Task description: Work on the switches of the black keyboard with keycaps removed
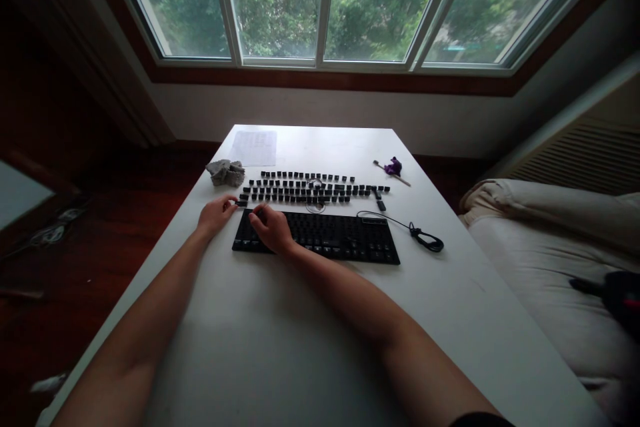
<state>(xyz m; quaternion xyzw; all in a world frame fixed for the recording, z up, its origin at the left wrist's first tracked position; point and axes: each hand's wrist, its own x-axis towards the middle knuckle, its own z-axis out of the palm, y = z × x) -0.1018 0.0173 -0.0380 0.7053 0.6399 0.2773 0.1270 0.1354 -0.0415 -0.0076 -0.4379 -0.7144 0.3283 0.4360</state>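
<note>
A black keyboard (325, 235) lies on the white table, with several keys off its base. Beyond it, loose black keycaps (300, 192) stand in rows. My left hand (219, 215) rests at the left end of these rows, thumb and fingertips closed at a keycap (242, 203). Over the keyboard's left part is my right hand (271, 227), its fingers curled together; anything between them is too small to make out.
A grey cloth (226, 173) and a printed sheet (255, 148) lie at the far left. On the right are a toothbrush (400, 179), a purple cloth or bundle (393, 166) and the coiled keyboard cable (429, 242). A bed or sofa (540, 280) stands beside the white table (280, 340).
</note>
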